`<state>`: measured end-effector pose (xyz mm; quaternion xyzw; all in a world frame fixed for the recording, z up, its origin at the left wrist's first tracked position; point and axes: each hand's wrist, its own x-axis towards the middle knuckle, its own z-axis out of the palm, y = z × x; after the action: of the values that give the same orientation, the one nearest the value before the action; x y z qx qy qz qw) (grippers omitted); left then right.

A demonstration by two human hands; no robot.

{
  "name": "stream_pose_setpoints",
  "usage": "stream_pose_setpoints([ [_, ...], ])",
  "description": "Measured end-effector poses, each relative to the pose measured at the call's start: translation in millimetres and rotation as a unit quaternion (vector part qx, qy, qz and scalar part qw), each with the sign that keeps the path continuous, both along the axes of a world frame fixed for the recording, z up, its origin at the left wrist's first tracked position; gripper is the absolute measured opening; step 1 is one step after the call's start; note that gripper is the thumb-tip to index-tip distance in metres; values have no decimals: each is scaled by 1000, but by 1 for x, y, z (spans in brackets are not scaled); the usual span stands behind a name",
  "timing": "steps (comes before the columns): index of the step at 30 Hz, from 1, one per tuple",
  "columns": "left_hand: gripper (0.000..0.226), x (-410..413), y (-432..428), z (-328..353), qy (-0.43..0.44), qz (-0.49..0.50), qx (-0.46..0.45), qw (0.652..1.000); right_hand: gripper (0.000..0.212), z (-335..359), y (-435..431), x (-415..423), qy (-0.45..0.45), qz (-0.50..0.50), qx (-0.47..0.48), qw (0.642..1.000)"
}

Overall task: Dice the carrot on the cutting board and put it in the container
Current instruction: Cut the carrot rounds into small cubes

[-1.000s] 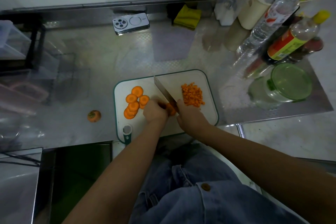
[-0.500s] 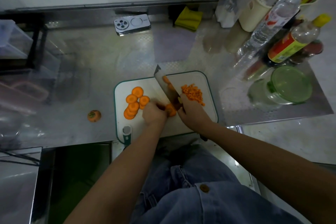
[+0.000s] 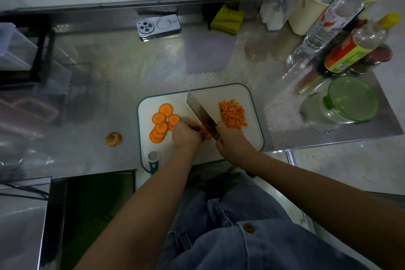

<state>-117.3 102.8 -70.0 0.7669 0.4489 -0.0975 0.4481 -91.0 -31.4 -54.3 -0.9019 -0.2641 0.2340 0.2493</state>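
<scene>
Gripping the handle of a broad knife [image 3: 200, 109], the right hand [image 3: 232, 140] has its fingers curled round it at the near edge of the white cutting board [image 3: 255, 136], and the blade runs diagonally away from the person across the middle of the board, its edge down on a carrot piece [image 3: 205, 131]. The left hand [image 3: 186, 136] sits just left of the blade with its fingers curled down onto that carrot piece, holding it against the board; most of the piece is hidden between the two hands. To the left of the left hand lies a loose overlapping heap of round carrot slices [image 3: 163, 124], touching one another on the board's left half. To the right of the blade, near the board's far right corner, is a pile of diced carrot [image 3: 232, 115], apart from the knife and just beyond the right hand. The board lies on a shiny metal worktop [image 3: 109, 83], its near edge at the worktop's front. A cut-off carrot end [image 3: 113, 139] lies alone on the worktop, well to the left of the board. The container [image 3: 348, 99], round and clear with a green lid on it, stands on the worktop well to the right of the board. Behind it stand a clear bottle [image 3: 328, 22] and a bottle with a yellow cap [image 3: 355, 50]. At the back of the worktop lie a phone [image 3: 158, 27] and a folded yellow cloth [image 3: 228, 19]
</scene>
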Motion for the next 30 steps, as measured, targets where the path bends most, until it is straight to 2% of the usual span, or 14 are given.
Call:
stream_pose_setpoints([
  [6, 15, 0, 1, 2, -2, 5, -2, 1000, 27, -6, 9, -1, -17, -14, 11, 1000],
  [11, 12, -2, -2, 6, -3, -10, 30, 999, 26, -8, 5, -3, -39, -25, 32, 998],
  [18, 11, -2, -5, 8, 3, -18, 50, 999, 22, -1, 12, -2, -8, 7, 17, 1000],
  [23, 10, -1, -3, 7, 17, -48, 71, 996, 41, -4, 2, -12, 16, -13, -13, 1000],
  [26, 21, -2, -2, 3, 25, -44, 54, 997, 47, -5, 0, -15, 7, -18, -25, 999],
  [30, 27, -4, -2, 3, 20, -23, 27, 999, 34, -5, 8, -6, 6, -27, 15, 999],
])
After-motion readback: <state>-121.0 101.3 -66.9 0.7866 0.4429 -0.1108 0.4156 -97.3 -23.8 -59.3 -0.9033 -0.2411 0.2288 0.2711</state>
